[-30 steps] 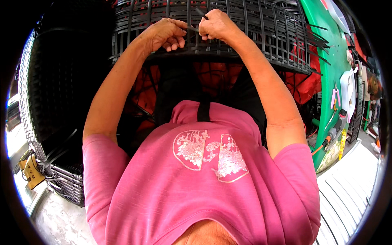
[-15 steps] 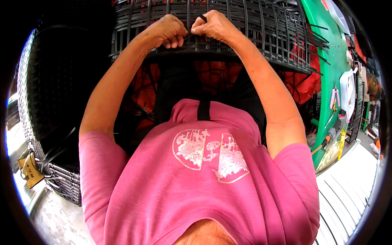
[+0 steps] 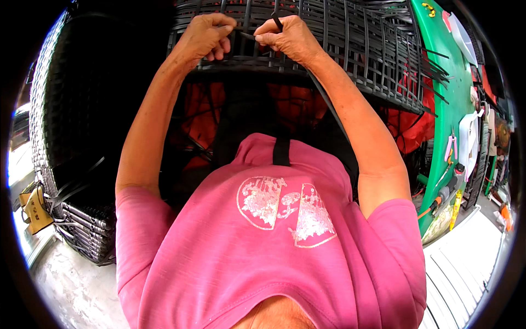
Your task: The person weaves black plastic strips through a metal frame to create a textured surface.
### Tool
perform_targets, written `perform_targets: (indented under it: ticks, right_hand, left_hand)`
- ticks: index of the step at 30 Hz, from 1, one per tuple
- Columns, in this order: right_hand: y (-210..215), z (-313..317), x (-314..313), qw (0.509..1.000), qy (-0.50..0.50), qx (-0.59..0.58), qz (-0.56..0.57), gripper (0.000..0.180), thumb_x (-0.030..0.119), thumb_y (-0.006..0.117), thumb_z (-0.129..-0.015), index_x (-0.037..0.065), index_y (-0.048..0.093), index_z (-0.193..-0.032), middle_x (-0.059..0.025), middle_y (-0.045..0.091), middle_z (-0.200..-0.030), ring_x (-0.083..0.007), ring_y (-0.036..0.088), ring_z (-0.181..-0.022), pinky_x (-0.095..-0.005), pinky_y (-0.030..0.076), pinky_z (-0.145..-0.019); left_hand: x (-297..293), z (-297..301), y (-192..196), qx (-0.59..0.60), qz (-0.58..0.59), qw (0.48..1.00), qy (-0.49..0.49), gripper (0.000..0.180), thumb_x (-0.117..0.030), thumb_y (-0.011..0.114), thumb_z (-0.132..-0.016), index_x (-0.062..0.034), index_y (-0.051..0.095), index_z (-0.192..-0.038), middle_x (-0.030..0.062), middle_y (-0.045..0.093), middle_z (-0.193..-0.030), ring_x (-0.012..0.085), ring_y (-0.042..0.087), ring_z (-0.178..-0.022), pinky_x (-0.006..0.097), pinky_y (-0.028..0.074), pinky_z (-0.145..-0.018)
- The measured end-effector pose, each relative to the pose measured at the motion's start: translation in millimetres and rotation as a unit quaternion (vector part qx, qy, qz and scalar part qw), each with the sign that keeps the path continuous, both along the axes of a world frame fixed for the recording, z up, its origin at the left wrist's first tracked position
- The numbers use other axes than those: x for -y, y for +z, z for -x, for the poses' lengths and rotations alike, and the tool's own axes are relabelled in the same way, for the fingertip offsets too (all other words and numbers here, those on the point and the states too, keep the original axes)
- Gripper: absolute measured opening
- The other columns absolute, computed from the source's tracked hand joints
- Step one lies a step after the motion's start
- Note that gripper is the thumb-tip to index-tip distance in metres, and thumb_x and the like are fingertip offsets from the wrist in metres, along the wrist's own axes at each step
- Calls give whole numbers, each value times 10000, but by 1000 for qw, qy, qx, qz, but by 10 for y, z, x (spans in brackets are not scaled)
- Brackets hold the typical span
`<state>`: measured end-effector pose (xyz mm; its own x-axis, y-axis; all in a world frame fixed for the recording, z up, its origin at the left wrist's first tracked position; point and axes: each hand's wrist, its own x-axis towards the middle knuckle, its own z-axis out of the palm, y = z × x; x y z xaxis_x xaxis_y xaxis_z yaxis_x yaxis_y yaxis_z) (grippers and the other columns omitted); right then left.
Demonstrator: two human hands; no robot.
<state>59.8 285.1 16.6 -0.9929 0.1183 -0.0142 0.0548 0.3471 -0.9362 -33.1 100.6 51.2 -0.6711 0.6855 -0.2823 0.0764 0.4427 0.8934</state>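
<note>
On my feed both bare hands are up at the black woven frame (image 3: 359, 49), which lies across the far side of the view with its near edge toward the wearer's lap. I have the right hand (image 3: 294, 44) grasping a black strip (image 3: 278, 21) — thumb and forefinger pinched together, with a piece of the strip standing up past the knuckles. The left hand (image 3: 205, 37) is just beside it, apart from the right, its fingers loosely curled over the near edge of the frame; I cannot tell whether its fingertips grip anything. A short dark length shows in the gap between the hands. At the frame's right edge I see loose strip ends (image 3: 439, 72) fanning out over the green board (image 3: 438, 123). Toward that board's near right corner lie pink-handled pliers (image 3: 451, 147) and, nearer the wearer, a power tool (image 3: 445, 194) beside a yellow item (image 3: 456, 209). Red material (image 3: 203, 118) shows below the frame's near edge. Over on the left I make out a dark wicker piece (image 3: 46, 104) — a brown paper bag (image 3: 37, 213) is near its lower outer corner.
</note>
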Motion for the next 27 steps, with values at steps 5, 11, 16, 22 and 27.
perform_targets:
  ticks: [5,11,16,22,27]
  right_hand:
    - [101,131,50,971,-40,131,-195,99,115,640,-686,24,670,-708,-47,600,-574,-98,511,-452,-254,413,-414]
    - [-48,239,173,982,-2,95,-165,142,134,680,-697,22,687,-783,-109,623,-631,-170,598,-569,-293,473,-540]
    - [-55,94,165,989,-40,-68,-122,157,148,670,-764,43,697,-878,-65,640,-670,-144,597,-598,-280,472,-564]
    - [138,126,353,998,44,8,32,198,165,684,-784,54,704,-947,-49,626,-656,-109,569,-550,-274,455,-532]
    - [26,292,404,1000,11,14,25,150,142,687,-740,32,695,-841,-48,615,-633,-87,545,-528,-239,443,-505]
  left_hand:
    - [24,85,-141,108,49,991,-57,302,-160,499,-881,-16,565,-1138,72,585,-596,97,511,-402,215,383,-363]
    - [-188,185,-154,130,123,975,-131,200,-117,524,-830,-9,607,-977,69,571,-556,107,485,-365,223,344,-330]
    - [-129,136,-135,-81,144,983,-82,115,-74,548,-795,0,633,-773,38,536,-530,81,456,-374,217,316,-342]
    - [119,63,280,-88,18,996,-28,133,-106,574,-832,4,642,-803,11,514,-524,59,440,-394,195,314,-363]
    - [415,127,114,-61,9,997,39,249,-149,519,-899,34,602,-1048,40,568,-587,66,490,-422,196,344,-363]
